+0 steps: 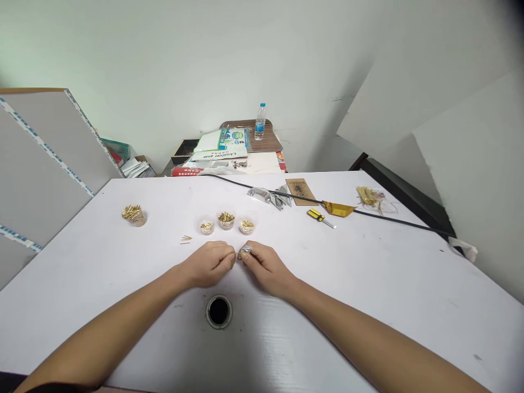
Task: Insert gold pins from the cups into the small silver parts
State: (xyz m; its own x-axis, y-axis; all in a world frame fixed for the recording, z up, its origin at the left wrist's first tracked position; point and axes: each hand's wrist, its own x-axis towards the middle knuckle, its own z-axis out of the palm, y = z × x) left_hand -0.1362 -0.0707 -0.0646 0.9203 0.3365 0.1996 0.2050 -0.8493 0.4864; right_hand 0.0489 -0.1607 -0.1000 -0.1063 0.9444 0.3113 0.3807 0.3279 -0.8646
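Both forearms stretched forward over the white table (pixel 368 284), knuckles up, wrists low. Right hand (pixel 266 268) pinching a small silvery part (pixel 245 251) at the fingertips, near centre. Left hand (pixel 210 265) curled closed, fingertips meeting the part; contents too small to tell. Just beyond, three small cups of brass pins (pixel 226 220); yellow screwdriver (pixel 321 218) far right.

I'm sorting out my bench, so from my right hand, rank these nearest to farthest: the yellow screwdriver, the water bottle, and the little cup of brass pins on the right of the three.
1. Cup of brass pins: just beyond the right hand, slightly left.
2. Yellow screwdriver: farther out, to the right.
3. Water bottle: off the table, at the back by the wall.
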